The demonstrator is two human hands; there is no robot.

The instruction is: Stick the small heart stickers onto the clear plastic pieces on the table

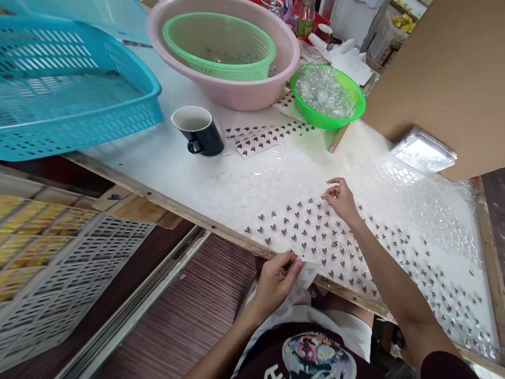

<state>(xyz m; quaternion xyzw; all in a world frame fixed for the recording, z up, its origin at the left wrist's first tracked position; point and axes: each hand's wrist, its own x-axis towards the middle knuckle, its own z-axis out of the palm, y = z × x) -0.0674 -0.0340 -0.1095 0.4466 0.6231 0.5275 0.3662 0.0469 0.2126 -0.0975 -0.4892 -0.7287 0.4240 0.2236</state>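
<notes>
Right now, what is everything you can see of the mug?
The mug is dark blue outside, white inside, shiny like glazed ceramic. It stands upright on the table, its handle toward the near edge, right of the blue basket. Neither the left hand nor the right hand touches it. Whether it holds anything cannot be told.

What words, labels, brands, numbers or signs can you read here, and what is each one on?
No full word, brand or number can be read.
Shirt: a pale letter, perhaps "H", tilted and cut off by the picture's lower edge; the small marks along the top of the print are too small to read.
Mug: no lettering on the side that shows.
Jar: too blurred to read.
</notes>
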